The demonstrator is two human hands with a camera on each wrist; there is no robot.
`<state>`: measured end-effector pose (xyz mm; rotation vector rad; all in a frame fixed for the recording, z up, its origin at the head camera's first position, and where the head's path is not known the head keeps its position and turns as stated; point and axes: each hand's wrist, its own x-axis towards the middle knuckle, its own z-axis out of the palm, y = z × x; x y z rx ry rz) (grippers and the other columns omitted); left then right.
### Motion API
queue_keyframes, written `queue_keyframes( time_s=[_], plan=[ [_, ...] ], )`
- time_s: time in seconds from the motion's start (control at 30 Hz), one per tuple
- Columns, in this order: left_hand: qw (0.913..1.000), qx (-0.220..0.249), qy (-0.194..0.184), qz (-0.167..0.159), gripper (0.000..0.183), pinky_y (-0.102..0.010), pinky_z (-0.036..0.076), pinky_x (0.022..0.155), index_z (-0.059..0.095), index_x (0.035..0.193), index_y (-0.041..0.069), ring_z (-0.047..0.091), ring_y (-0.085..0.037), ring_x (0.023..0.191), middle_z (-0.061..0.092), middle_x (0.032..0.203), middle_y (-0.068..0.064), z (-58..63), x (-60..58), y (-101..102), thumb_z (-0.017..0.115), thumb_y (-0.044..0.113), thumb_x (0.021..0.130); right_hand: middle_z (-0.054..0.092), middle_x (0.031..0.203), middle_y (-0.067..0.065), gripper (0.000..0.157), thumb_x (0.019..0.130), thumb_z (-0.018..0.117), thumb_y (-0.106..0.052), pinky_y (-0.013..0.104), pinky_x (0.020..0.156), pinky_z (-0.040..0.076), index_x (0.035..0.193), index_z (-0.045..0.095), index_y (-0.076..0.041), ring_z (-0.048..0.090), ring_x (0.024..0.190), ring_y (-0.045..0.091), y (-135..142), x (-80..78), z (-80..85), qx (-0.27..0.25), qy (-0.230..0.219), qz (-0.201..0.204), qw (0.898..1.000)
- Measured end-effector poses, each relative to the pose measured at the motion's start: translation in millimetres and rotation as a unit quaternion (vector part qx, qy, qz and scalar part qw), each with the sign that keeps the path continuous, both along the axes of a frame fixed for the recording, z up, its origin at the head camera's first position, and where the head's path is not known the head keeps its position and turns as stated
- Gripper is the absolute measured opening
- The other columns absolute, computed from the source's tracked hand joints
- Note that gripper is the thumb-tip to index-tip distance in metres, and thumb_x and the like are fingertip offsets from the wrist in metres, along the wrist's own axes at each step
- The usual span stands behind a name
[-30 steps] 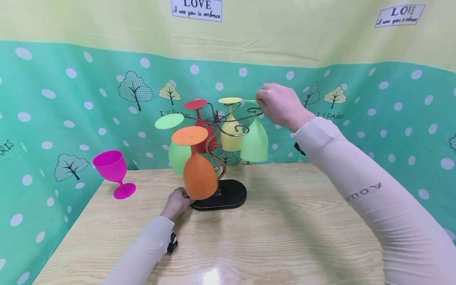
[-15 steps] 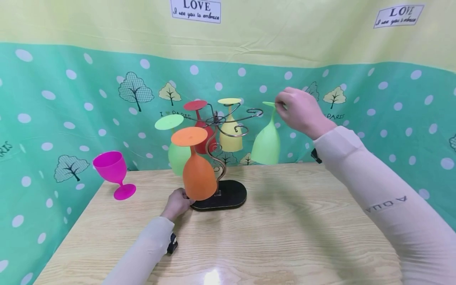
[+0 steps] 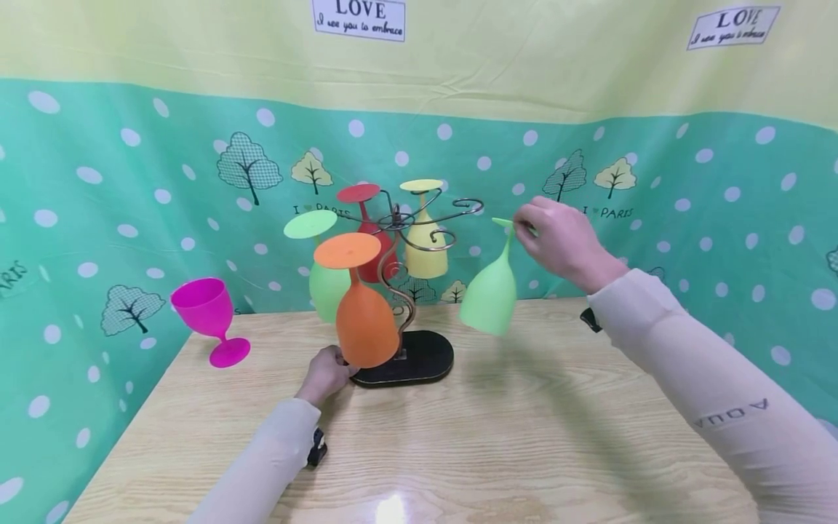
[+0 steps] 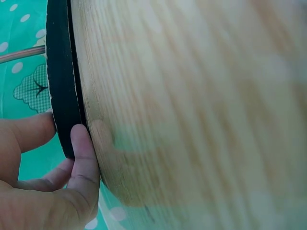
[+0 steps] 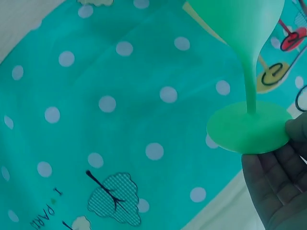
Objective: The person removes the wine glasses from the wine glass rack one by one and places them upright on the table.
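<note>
My right hand [image 3: 556, 236] pinches the round foot of a light green goblet [image 3: 491, 295], which hangs upside down and slightly tilted in the air, right of the wire rack [image 3: 409, 306]. In the right wrist view the thumb and fingers [image 5: 268, 177] hold the rim of the goblet's foot [image 5: 247, 129]. My left hand [image 3: 325, 373] grips the left end of the rack's black base [image 3: 425, 356]; the left wrist view has its thumb and fingers on either side of that base [image 4: 62, 72]. An orange goblet [image 3: 368, 327] hangs upside down just above the left hand.
Also hanging inverted on the rack are a second green goblet [image 3: 327, 287], a red goblet [image 3: 376, 251] and a yellow goblet [image 3: 425, 251]. A magenta goblet [image 3: 206, 309] stands upright at the left of the wooden table [image 3: 458, 451]. A patterned curtain [image 3: 524, 94] hangs behind.
The right hand has drawn the green goblet off the rack's right hook, moving it right and then down, apart from the rack. The left hand has stayed on the base.
</note>
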<state>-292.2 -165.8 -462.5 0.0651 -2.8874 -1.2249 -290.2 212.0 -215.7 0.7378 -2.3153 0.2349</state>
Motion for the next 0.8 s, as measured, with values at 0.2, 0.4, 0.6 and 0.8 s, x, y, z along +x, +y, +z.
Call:
queue_keyframes(
  time_s=[0.2, 0.4, 0.6, 0.8],
  plan=[
    [1.0000, -0.005, 0.004, 0.001, 0.028, -0.035, 0.044, 0.067, 0.055, 0.097, -0.002, 0.051, -0.023, 0.077, 0.055, 0.085, -0.010, 0.4, 0.4, 0.4, 0.067, 0.014, 0.078, 0.056, 0.073, 0.001, 0.012, 0.084, 0.054, -0.007, 0.025, 0.052, 0.042, 0.083, 0.066, -0.006, 0.048, 0.061, 0.014, -0.8, 4.6, -21.0, -0.006, 0.014, 0.006, 1.000],
    [1.0000, 0.004, -0.008, 0.003, 0.030, -0.036, 0.044, 0.068, 0.054, 0.102, -0.003, 0.051, -0.024, 0.080, 0.055, 0.090, -0.011, 0.6, 0.4, 0.4, 0.067, 0.013, 0.079, 0.056, 0.076, 0.000, 0.011, 0.085, 0.055, -0.009, 0.026, 0.055, 0.045, 0.084, 0.066, -0.007, 0.050, 0.064, 0.013, -3.8, 7.9, -43.6, -0.028, -0.005, 0.003, 1.000],
    [0.9999, 0.003, -0.007, 0.014, 0.029, -0.035, 0.044, 0.067, 0.054, 0.099, -0.002, 0.051, -0.024, 0.079, 0.055, 0.087, -0.010, 1.3, 1.9, 0.1, 0.066, 0.014, 0.078, 0.058, 0.078, 0.001, 0.010, 0.085, 0.056, -0.009, 0.026, 0.056, 0.047, 0.086, 0.066, -0.007, 0.051, 0.065, 0.014, -13.8, 10.0, -66.2, -0.057, -0.032, 0.007, 0.998],
    [0.9994, 0.029, 0.001, 0.017, 0.034, -0.039, 0.047, 0.075, 0.054, 0.103, -0.004, 0.056, -0.026, 0.087, 0.059, 0.094, -0.014, 0.4, 6.7, 1.7, 0.067, 0.015, 0.077, 0.057, 0.077, 0.000, 0.010, 0.085, 0.055, -0.008, 0.022, 0.053, 0.046, 0.087, 0.065, -0.007, 0.050, 0.064, 0.011, -22.2, 17.0, -85.6, -0.086, -0.059, 0.006, 0.995]
  ],
)
